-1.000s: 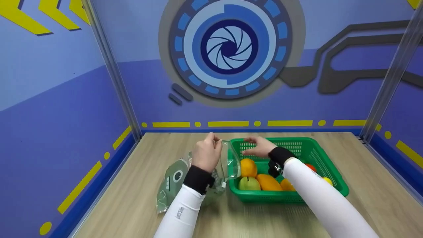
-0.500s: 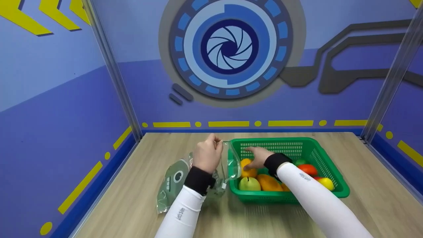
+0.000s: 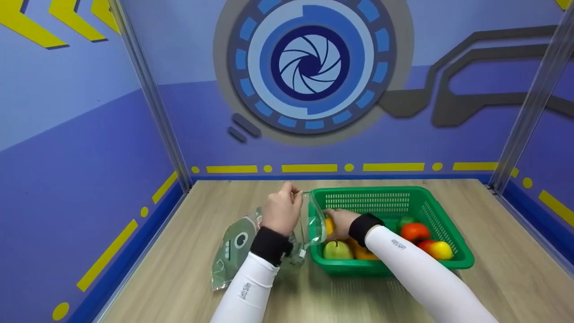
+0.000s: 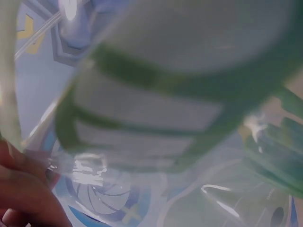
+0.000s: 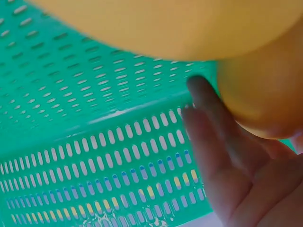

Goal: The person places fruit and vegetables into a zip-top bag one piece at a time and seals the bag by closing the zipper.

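Note:
My left hand (image 3: pixel 281 211) pinches the rim of a clear plastic zip bag (image 3: pixel 233 244) with a green cartoon face, holding it up beside the basket. In the left wrist view the bag (image 4: pixel 142 109) fills most of the picture, blurred, with fingers at its edge. Inside the green basket (image 3: pixel 363 269), my right hand (image 3: pixel 343 223) has its fingers curled around an orange (image 3: pixel 329 226) at the left wall, which the hand partly covers. The right wrist view shows fingers against the orange (image 5: pixel 265 90), with a larger yellow-orange fruit close to the camera.
A green pear (image 3: pixel 338 251) and a mango (image 3: pixel 362 252) lie near the basket's front left. Toward the right are a red tomato-like fruit (image 3: pixel 415 232), a red-and-yellow fruit (image 3: pixel 437 249) and something green (image 3: pixel 406 221). Patterned panels (image 3: pixel 314 152) enclose the wooden table (image 3: pixel 179 269).
My right hand has lowered from above the orange, moved left and closed its fingers around it. The left hand and the bag have stayed nearly still.

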`<state>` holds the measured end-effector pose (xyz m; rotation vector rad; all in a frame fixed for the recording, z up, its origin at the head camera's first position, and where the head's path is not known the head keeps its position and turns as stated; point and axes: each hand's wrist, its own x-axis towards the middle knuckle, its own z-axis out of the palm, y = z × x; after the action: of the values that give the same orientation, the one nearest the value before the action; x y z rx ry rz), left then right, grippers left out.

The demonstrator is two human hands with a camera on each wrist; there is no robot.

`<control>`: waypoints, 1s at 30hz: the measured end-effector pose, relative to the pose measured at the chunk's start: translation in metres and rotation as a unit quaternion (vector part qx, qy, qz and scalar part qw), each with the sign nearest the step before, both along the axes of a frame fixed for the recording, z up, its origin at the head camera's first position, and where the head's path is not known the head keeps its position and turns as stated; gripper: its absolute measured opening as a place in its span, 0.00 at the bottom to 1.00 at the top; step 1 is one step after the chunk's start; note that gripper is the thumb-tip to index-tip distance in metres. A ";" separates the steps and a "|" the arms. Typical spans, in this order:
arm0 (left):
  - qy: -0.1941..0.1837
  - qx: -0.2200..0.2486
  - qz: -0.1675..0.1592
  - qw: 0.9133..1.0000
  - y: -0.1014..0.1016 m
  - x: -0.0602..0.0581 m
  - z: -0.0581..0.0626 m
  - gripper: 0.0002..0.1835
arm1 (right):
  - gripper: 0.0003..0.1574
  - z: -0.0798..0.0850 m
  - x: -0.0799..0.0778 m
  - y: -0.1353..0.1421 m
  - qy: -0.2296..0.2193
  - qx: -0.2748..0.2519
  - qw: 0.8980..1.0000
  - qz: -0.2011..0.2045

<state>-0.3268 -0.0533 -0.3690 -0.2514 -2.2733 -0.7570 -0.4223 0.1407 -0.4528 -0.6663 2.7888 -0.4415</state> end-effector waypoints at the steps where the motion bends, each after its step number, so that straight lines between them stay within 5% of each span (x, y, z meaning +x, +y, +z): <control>1: -0.003 0.000 0.001 1.000 0.000 0.000 0.000 0.04 | 0.54 0.000 0.000 0.000 -0.001 0.001 1.000 0.001; 11: 0.008 0.004 0.000 1.000 0.000 0.000 -0.002 0.04 | 0.46 -0.003 0.002 0.003 0.015 0.018 1.000 0.006; 16: -0.012 0.010 -0.005 1.000 -0.001 0.001 0.000 0.05 | 0.48 0.000 0.004 0.007 0.015 -0.005 1.000 -0.025; 22: -0.030 0.016 -0.009 0.999 -0.001 0.001 0.002 0.05 | 0.50 0.006 0.002 0.016 0.024 -0.076 0.994 -0.069; 30: -0.031 0.017 -0.010 0.999 -0.002 0.002 0.001 0.05 | 0.50 0.038 0.004 0.023 0.032 -0.225 0.970 -0.088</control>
<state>-0.3253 -0.0551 -0.3677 -0.2371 -2.3179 -0.8228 -0.4183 0.1638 -0.4148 -0.5231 2.8383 -1.1289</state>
